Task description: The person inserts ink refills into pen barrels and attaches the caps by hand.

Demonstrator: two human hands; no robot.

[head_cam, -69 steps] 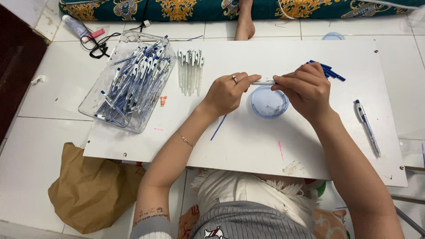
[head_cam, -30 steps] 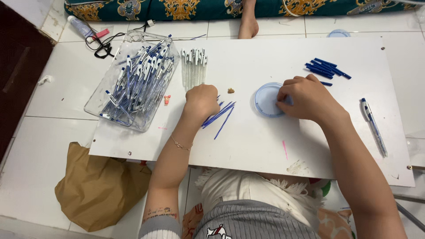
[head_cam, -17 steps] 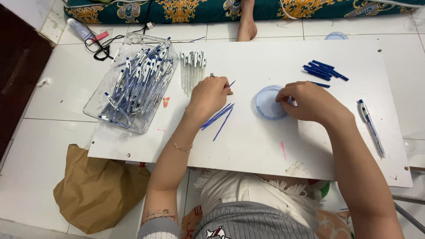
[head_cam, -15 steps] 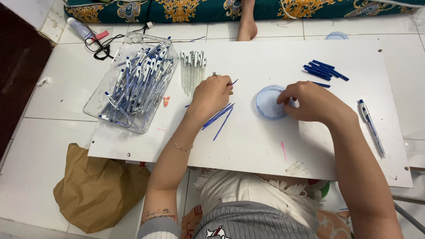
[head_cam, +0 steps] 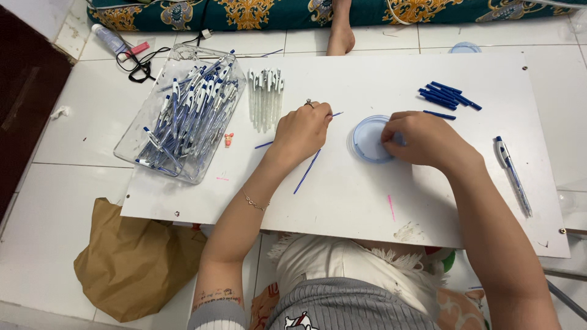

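White tabletop [head_cam: 342, 201] on tiled floor. Left hand [head_cam: 302, 129] pinches 1 thin blue refill [head_cam: 335, 114], light and bendy, best held mid-length. Right hand [head_cam: 422, 137] curled over round lid [head_cam: 367, 139]; grip unclear.

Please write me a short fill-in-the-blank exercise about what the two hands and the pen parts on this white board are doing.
The right hand reaches into a round, pale ____ lid.
The left hand pinches a thin blue ____.
Assembled pens fill a clear plastic ____.

Missing words: blue; refill; tray
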